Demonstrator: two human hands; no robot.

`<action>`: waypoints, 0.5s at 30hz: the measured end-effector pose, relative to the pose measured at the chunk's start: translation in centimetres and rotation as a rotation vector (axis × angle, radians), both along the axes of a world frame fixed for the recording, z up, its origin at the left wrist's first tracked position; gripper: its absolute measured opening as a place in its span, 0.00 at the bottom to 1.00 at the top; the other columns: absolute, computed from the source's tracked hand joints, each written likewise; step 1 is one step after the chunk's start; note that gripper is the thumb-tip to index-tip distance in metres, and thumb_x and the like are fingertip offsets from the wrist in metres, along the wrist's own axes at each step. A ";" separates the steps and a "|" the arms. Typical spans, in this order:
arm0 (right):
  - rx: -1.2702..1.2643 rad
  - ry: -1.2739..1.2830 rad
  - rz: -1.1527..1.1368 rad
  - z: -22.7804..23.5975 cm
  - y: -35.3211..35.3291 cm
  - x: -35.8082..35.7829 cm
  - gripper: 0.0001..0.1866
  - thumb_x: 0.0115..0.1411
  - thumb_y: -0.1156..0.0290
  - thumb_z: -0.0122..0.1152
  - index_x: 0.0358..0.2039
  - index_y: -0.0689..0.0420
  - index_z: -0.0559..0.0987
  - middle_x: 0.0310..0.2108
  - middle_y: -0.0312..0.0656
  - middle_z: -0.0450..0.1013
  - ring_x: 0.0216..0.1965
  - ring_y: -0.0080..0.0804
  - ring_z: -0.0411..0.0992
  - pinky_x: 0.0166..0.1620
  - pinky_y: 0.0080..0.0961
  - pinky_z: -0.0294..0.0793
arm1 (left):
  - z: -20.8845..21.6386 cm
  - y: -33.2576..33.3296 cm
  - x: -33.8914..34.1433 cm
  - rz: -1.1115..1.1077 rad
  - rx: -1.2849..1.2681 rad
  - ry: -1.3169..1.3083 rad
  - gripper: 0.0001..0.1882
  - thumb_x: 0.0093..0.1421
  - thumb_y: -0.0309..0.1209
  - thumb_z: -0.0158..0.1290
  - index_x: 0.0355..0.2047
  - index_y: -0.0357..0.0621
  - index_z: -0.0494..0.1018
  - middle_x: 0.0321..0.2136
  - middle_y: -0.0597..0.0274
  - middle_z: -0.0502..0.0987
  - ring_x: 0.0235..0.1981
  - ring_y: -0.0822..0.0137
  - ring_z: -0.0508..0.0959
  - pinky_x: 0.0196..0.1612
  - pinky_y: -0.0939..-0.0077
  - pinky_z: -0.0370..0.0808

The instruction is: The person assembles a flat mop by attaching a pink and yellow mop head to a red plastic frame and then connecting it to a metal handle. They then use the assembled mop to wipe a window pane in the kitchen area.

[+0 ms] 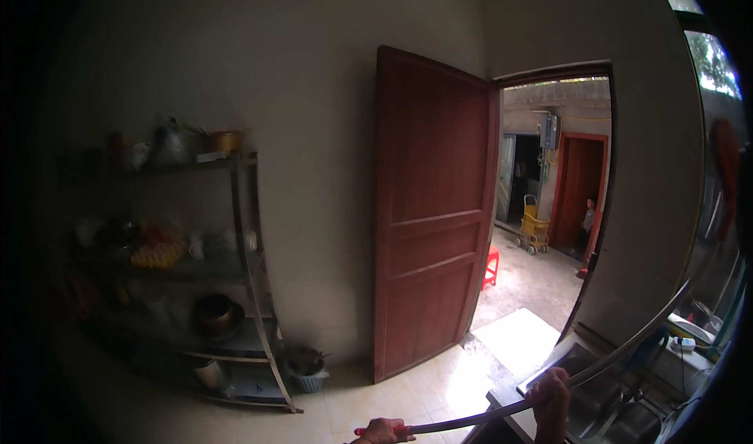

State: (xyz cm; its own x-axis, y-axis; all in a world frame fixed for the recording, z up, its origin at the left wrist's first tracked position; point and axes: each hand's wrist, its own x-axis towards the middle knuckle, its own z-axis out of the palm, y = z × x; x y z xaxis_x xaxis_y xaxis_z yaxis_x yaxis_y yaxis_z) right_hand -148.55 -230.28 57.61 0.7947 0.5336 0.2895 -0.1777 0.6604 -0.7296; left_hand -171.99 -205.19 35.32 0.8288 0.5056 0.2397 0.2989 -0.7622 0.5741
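Note:
A long, thin grey pole [478, 419] with a red end runs from the lower middle up toward the right, looking curved in this wide view. My left hand [383, 430] is closed around it near the red end. Further up, my right hand [551, 391] grips the same pole in a fist, above the sink counter. The pole's far end is blurred and I cannot make out what is on it. Below the pole, beside my right hand, lies a metal sink [600, 389].
A reddish-brown door [427, 216] stands open onto a yard with a yellow cart [535, 232], a red stool [491, 267] and a small person [588, 218] in a far doorway. At left are a loaded metal shelf rack [259, 303] and a blue basket [308, 381]. Windows line the right.

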 end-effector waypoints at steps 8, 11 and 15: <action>-0.226 -0.337 0.393 0.5 6.2 0.9 0.23 0.61 0.55 0.57 0.54 0.49 0.70 0.39 0.45 0.78 0.33 0.37 0.75 0.41 0.34 0.75 | -3.0 -0.5 0.6 0.049 -0.320 -0.213 0.17 0.55 0.47 0.57 0.26 0.45 0.76 0.22 0.60 0.78 0.26 0.61 0.78 0.32 0.65 0.75; -0.192 -0.160 0.287 5.9 10.0 -4.1 0.08 0.61 0.71 0.52 0.37 0.62 0.72 0.16 0.35 0.60 0.12 0.24 0.60 0.18 0.25 0.65 | -3.0 0.7 0.4 0.097 -0.331 -0.233 0.18 0.57 0.48 0.56 0.25 0.45 0.75 0.21 0.61 0.76 0.25 0.62 0.77 0.30 0.66 0.74; -0.014 -0.239 0.647 3.5 16.3 0.5 0.07 0.63 0.74 0.54 0.38 0.65 0.75 0.14 0.36 0.62 0.15 0.29 0.65 0.22 0.29 0.68 | -2.9 3.1 0.8 0.155 -0.318 -0.278 0.19 0.58 0.48 0.54 0.23 0.45 0.74 0.19 0.62 0.75 0.22 0.63 0.76 0.27 0.68 0.73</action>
State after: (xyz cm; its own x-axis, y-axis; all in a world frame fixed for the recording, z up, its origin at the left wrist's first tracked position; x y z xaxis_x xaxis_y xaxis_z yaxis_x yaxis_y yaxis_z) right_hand -148.09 -214.00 61.10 0.2300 0.8842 0.4066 -0.3662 0.4657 -0.8056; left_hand -171.18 -202.09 32.40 0.6636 0.7033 0.2550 0.1967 -0.4930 0.8475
